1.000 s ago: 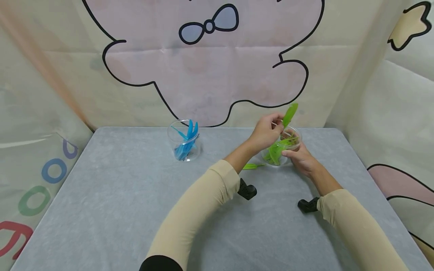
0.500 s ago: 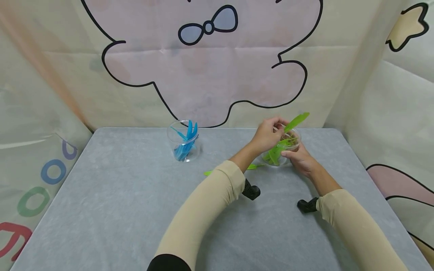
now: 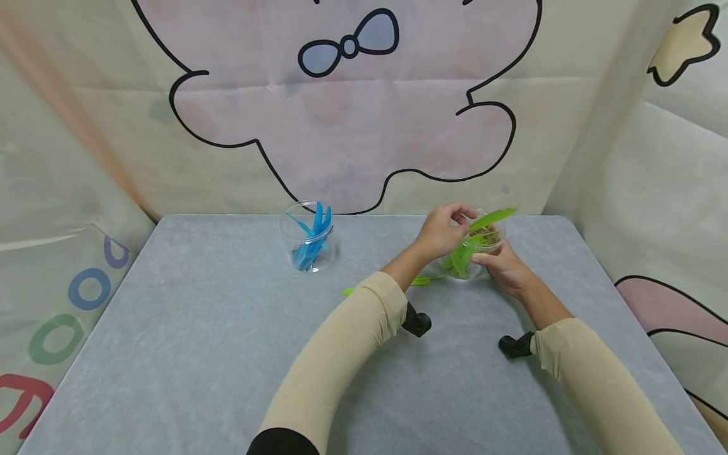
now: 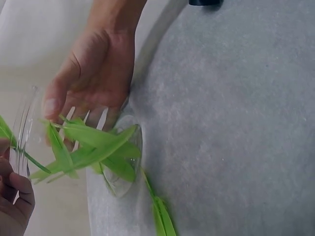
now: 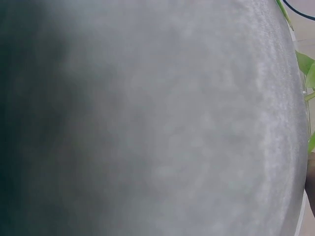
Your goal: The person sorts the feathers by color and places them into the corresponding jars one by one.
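Note:
At the rim of a clear plastic cup [image 3: 462, 268], my left hand [image 3: 440, 232] pinches a green feather [image 3: 493, 217] that slants up to the right. In the left wrist view its quill reaches inside the cup's rim. My right hand [image 3: 503, 268] is wrapped around the cup's right side. Several green feathers [image 4: 98, 152] lean inside this cup. On the table just left of it lies another green feather [image 3: 423, 280], partly hidden by my left arm. The right wrist view holds mostly blurred cloth, with a sliver of green feather [image 5: 306, 64] at its right edge.
A second clear cup [image 3: 289, 235] with several blue feathers [image 3: 311, 249] stands upright at the back left. Grey cloth covers the table [image 3: 188, 328]. Printed fabric walls [image 3: 364, 126] rise behind it and at both sides.
The pinched green feather has tipped from nearly upright to a low slant over the cup. My left hand has lowered slightly. The right hand and cup stay in place.

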A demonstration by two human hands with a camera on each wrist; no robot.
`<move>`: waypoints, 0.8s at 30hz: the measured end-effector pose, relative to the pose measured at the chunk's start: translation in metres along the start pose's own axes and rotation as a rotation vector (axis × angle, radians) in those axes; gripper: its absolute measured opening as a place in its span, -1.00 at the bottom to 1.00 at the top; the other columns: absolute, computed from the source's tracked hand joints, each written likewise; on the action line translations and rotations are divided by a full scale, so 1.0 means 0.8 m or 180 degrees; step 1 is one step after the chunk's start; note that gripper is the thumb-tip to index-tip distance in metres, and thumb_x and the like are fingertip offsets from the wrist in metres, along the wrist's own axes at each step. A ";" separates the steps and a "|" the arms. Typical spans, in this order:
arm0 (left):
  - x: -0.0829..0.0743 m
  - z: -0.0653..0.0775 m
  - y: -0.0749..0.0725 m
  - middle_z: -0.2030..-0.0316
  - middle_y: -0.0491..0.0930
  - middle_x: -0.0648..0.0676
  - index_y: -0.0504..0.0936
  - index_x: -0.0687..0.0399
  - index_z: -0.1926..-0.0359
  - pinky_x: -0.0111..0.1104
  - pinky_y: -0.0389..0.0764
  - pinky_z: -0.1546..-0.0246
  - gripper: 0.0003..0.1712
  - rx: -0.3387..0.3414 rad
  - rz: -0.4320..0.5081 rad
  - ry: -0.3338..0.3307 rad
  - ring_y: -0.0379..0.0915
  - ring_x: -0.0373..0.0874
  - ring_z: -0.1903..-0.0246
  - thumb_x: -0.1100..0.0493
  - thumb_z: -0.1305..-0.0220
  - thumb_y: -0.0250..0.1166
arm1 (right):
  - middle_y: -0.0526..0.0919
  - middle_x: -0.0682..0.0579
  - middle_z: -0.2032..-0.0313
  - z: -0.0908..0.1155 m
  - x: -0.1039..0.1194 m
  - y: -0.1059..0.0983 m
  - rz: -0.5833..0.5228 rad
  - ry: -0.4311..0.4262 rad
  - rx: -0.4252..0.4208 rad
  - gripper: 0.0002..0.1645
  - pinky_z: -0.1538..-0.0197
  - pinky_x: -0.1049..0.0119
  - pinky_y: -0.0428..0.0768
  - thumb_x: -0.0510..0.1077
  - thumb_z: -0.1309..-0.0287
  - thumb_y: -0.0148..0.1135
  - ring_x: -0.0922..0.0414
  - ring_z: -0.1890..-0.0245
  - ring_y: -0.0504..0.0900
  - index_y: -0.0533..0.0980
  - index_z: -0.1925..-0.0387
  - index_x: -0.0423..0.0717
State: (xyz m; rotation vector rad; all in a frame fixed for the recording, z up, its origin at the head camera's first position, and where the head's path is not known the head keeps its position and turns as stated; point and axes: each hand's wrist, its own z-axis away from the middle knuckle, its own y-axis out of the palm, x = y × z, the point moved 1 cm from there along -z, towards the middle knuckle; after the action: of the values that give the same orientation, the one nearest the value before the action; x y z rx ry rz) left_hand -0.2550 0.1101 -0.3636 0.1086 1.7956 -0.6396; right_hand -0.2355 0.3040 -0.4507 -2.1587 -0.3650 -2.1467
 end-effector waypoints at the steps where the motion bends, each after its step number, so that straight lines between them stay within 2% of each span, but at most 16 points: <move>1: 0.001 0.000 0.000 0.26 0.57 -0.01 0.64 0.13 0.03 -0.51 0.41 0.51 -0.81 -0.0007 -0.0030 -0.0005 0.46 -0.18 0.31 0.34 -0.41 0.19 | 0.36 0.18 -0.23 0.000 0.000 0.000 -0.0012 0.0003 0.0003 -0.13 -0.28 0.38 0.16 -0.50 -0.20 0.10 0.30 -0.24 0.33 0.12 -0.38 0.23; 5: 0.005 0.000 -0.002 0.26 0.60 0.02 0.65 0.18 0.02 -0.52 0.43 0.43 -0.80 -0.0019 -0.0065 -0.0036 0.51 -0.14 0.20 0.35 -0.38 0.22 | 0.35 0.17 -0.24 0.001 0.000 0.002 -0.0096 -0.0025 0.0038 -0.14 -0.25 0.43 0.21 -0.50 -0.18 0.13 0.29 -0.24 0.34 0.09 -0.39 0.11; 10: 0.008 0.000 -0.004 0.19 0.65 0.10 0.63 0.22 -0.02 -0.53 0.43 0.43 -0.77 0.0012 -0.0021 -0.0053 0.52 -0.14 0.15 0.38 -0.36 0.24 | 0.20 0.09 -0.34 0.000 0.000 0.001 -0.0049 -0.0161 0.0163 -0.09 -0.24 0.44 0.25 -0.51 -0.18 0.12 0.17 -0.35 0.17 -0.02 -0.44 0.01; 16: 0.011 0.002 -0.008 0.06 0.65 0.22 0.61 0.26 -0.06 -0.53 0.48 0.37 -0.73 0.0095 0.0126 0.0034 0.53 -0.18 0.12 0.39 -0.36 0.24 | 0.19 0.07 -0.34 -0.002 0.001 -0.003 0.0044 -0.0196 0.0197 -0.07 -0.22 0.47 0.32 -0.53 -0.17 0.13 0.02 -0.39 0.06 -0.03 -0.45 -0.05; 24: 0.017 0.007 -0.021 0.11 0.69 0.13 0.63 0.17 -0.07 -0.51 0.48 0.27 -0.73 0.0101 0.0125 0.0118 0.54 -0.23 0.14 0.33 -0.37 0.27 | -0.02 -0.21 -0.44 -0.003 0.004 -0.005 0.0179 -0.0098 0.0206 0.00 -0.17 0.51 0.39 -0.53 -0.16 0.16 -0.14 -0.45 -0.08 -0.13 -0.48 -0.13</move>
State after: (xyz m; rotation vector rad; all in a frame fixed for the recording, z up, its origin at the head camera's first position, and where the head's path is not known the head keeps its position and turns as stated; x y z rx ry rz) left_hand -0.2612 0.0899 -0.3707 0.1778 1.8148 -0.6420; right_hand -0.2392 0.3078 -0.4477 -2.1427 -0.3661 -2.0455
